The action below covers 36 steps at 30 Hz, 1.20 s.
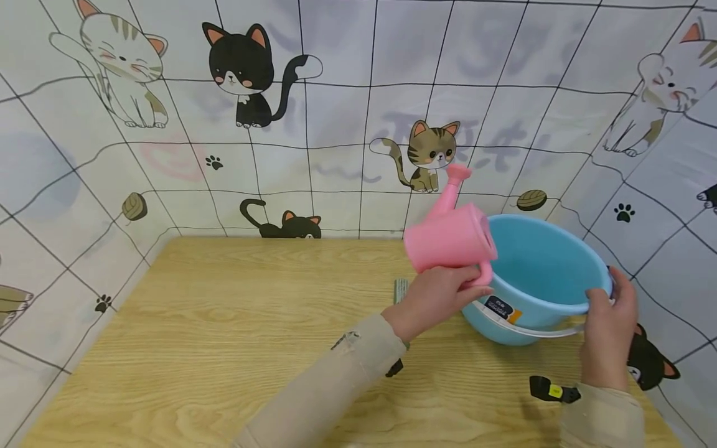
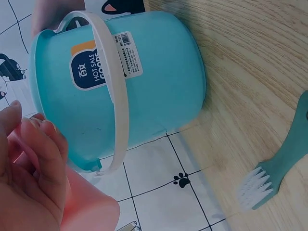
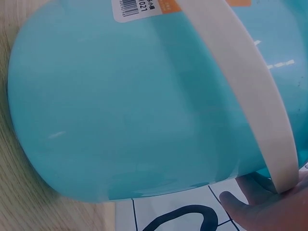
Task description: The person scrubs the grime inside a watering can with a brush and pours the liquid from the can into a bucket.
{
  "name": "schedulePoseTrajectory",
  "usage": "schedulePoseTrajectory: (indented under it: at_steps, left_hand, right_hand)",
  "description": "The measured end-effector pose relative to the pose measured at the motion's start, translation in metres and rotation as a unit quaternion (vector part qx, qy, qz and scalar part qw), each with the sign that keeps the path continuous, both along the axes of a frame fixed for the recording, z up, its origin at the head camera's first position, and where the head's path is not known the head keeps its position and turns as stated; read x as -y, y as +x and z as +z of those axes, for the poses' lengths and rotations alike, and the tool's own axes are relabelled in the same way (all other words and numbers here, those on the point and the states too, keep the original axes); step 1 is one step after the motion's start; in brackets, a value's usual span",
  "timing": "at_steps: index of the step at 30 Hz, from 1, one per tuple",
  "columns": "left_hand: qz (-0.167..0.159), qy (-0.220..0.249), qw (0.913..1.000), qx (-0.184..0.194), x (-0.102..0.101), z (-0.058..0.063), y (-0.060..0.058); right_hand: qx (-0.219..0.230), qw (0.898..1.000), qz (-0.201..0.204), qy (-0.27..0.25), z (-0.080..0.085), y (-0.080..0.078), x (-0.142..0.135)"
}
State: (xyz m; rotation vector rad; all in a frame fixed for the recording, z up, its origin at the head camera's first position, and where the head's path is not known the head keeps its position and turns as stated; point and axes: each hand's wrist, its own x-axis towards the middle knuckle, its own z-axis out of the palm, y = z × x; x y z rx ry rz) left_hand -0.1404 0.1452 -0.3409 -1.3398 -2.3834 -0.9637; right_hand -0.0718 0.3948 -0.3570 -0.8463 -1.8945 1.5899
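My left hand [image 1: 434, 295] grips the handle of a pink watering can [image 1: 445, 239]. The can is held tipped over, its open top turned right toward the bucket and its spout pointing away to the back wall. Beside it stands a light blue bucket [image 1: 498, 331] with a white carrying handle [image 2: 120, 103] hanging down its near side. At the bucket's right rim, my right hand [image 1: 610, 323] holds on, thumb at the front and fingers over the edge. In the left wrist view the watering can is partly hidden behind the left fingers.
A green scrubbing brush [image 2: 286, 156] with white bristles lies on the wooden table [image 1: 224, 323], mostly hidden under the left forearm in the head view. White walls [image 1: 336, 118] with cat drawings and grid lines enclose the table at the back and sides.
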Motion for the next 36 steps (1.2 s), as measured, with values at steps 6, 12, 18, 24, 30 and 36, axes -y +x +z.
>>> schedulePoseTrajectory:
  at_steps: [6,12,18,24,30,36]
  left_hand:
    - [-0.001,0.005,1.0000,0.006,0.002,-0.004,0.000]
    - [0.013,-0.007,0.9999,-0.007,0.005,-0.007,0.000]
    - [0.028,-0.016,0.9991,-0.026,0.007,-0.009,-0.001]
    - [0.040,-0.029,0.9979,-0.041,0.009,-0.010,-0.003]
    - [0.045,-0.028,0.9978,-0.041,0.010,-0.010,-0.003]
    - [0.058,-0.018,0.9977,-0.030,0.009,-0.013,-0.001]
  right_hand:
    - [-0.011,1.000,0.000,-0.002,0.000,0.001,0.001]
    - [-0.006,1.000,0.001,0.000,0.000,0.002,0.002]
    - [0.001,1.000,-0.001,-0.002,0.001,0.001,0.002]
    - [-0.010,1.000,-0.002,-0.013,0.001,0.000,0.001]
    - [-0.020,1.000,0.000,-0.008,0.000,-0.001,0.001]
    - [-0.014,1.000,-0.001,-0.013,0.001,0.000,0.002]
